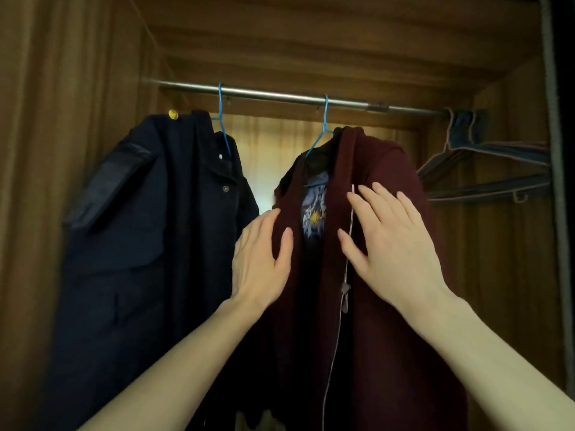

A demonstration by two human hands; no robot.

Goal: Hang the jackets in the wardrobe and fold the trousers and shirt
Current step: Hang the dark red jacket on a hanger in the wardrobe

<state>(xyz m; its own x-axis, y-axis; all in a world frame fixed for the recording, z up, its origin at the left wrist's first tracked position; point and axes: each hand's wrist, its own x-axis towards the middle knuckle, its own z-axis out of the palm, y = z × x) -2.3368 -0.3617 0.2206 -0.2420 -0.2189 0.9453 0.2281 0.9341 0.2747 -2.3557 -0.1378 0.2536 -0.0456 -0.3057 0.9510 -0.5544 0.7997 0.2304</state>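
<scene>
The maroon jacket (pixel 382 244) hangs from the rail (pixel 280 96) on a blue hanger (pixel 322 132), front open, zip dangling. The left hand (pixel 259 262) lies on its left front panel, grip spread, thumb across the cloth and fingers at the edge. The right hand (pixel 395 241) rests flat on the right panel beside the zip, fingers straight and fanned. Left of the maroon jacket, a navy jacket (pixel 149 228) hangs on the same rail; to its right, a bunch of bare hangers (pixel 485 163).
</scene>
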